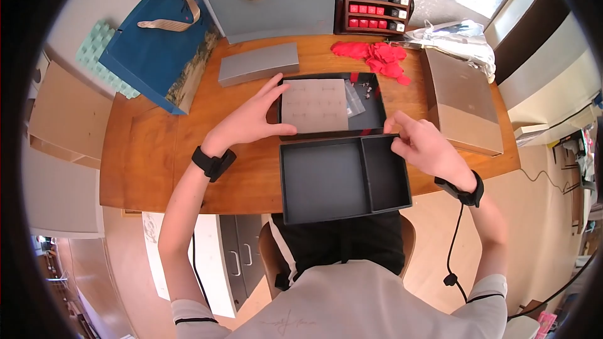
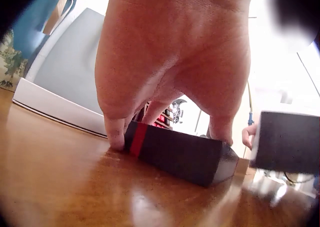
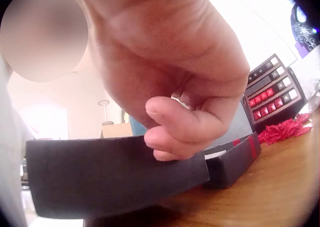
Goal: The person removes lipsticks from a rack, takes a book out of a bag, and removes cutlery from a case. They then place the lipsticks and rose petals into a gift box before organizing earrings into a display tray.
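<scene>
A black box [image 1: 379, 103] with a red ribbon lies on the table. It contains a beige slotted insert [image 1: 314, 105], a small clear bag [image 1: 355, 100] and tiny metallic pieces. My left hand [image 1: 248, 119] spans its left side, the thumb by the near edge and fingers at the far corner. In the left wrist view, the left hand [image 2: 172, 62] grips the box [image 2: 175, 154] from above. My right hand [image 1: 430, 147] pinches the far right corner of an empty two-compartment black tray [image 1: 323, 179], its curled fingers [image 3: 172, 124] over the rim in the right wrist view.
Behind the box are a grey lid-like box [image 1: 259, 64], red petals [image 1: 383, 59] and a small wooden rack [image 1: 377, 1]. Blue [image 1: 151, 44] and grey [image 1: 276, 19] paper bags stand at the back. A large brown box [image 1: 461, 100] lies at right.
</scene>
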Action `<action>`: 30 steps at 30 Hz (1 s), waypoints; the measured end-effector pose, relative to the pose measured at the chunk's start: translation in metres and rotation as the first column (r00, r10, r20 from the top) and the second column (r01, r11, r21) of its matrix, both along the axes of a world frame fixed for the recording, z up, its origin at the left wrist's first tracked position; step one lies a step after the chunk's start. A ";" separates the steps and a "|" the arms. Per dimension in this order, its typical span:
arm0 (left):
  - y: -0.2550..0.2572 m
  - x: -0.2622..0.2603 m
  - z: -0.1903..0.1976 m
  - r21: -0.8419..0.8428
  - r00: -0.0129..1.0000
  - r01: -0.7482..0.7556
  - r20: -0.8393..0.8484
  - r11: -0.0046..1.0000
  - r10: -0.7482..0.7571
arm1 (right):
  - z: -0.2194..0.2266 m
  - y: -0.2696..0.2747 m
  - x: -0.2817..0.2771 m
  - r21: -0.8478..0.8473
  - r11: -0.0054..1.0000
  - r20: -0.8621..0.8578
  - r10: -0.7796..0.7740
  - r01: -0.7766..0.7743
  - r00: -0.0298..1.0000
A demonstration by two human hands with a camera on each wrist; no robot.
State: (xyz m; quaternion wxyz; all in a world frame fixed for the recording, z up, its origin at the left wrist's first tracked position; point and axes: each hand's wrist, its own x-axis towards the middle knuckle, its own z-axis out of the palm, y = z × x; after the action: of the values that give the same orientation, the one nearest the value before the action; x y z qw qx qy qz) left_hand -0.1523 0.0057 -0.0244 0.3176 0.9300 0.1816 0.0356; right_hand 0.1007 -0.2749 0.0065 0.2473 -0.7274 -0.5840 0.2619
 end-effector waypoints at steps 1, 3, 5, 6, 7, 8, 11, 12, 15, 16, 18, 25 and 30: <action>-0.001 -0.001 -0.002 0.019 1.000 -0.005 0.003 1.000 0.005 | -0.008 0.000 -0.001 0.034 0.999 -0.010 -0.002 0.003 1.000; -0.004 -0.001 -0.003 0.067 1.000 -0.002 0.001 0.998 0.002 | -0.014 0.002 -0.003 0.048 0.999 -0.024 -0.010 0.011 1.000; -0.007 -0.001 0.000 0.131 1.000 0.009 -0.009 0.991 -0.008 | -0.018 0.007 -0.005 0.014 1.000 -0.030 -0.015 0.016 0.999; -0.008 0.000 0.001 0.127 1.000 -0.006 -0.002 0.992 0.006 | -0.020 0.010 -0.006 0.045 0.999 -0.004 -0.020 0.020 1.000; -0.010 0.001 0.001 0.121 1.000 -0.018 0.000 0.993 0.018 | -0.024 0.012 -0.008 0.074 0.997 0.016 -0.027 0.026 0.999; -0.011 0.002 0.002 0.114 1.000 -0.028 0.002 0.993 0.028 | -0.029 0.013 -0.009 0.103 0.994 0.037 -0.037 0.033 0.999; -0.010 0.009 0.004 0.163 0.999 -0.037 -0.024 0.986 0.042 | -0.046 0.024 -0.003 0.247 0.969 0.080 -0.015 -0.006 0.997; -0.009 0.010 0.005 0.165 0.999 -0.042 -0.027 0.985 0.047 | -0.046 0.024 -0.001 0.213 0.977 0.088 -0.029 0.010 0.996; -0.008 0.014 0.008 0.168 0.997 -0.063 -0.037 0.984 0.070 | -0.031 0.027 -0.005 0.153 0.988 0.108 -0.051 0.034 0.993; -0.008 0.017 0.009 0.170 0.996 -0.070 -0.039 0.983 0.078 | -0.032 0.028 -0.004 0.164 0.986 0.113 -0.048 0.029 0.992; -0.002 0.022 0.011 0.262 0.997 -0.056 -0.038 0.963 0.069 | -0.032 0.033 0.002 0.168 0.986 0.142 -0.034 0.010 0.989; 0.007 0.063 0.034 0.448 0.997 0.062 0.019 0.892 -0.079 | -0.005 0.048 0.023 -0.068 0.993 0.348 0.113 -0.095 0.931; 0.006 0.082 0.026 0.342 0.987 0.153 -0.009 0.927 -0.159 | 0.031 0.087 0.035 0.045 0.999 0.224 0.013 -0.024 0.975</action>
State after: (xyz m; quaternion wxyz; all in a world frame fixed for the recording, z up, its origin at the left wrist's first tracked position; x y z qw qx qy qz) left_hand -0.0708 0.0121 0.0016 0.1552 0.9820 0.0952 0.0501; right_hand 0.1355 -0.1880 0.0376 0.1948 -0.7408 -0.6208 0.1668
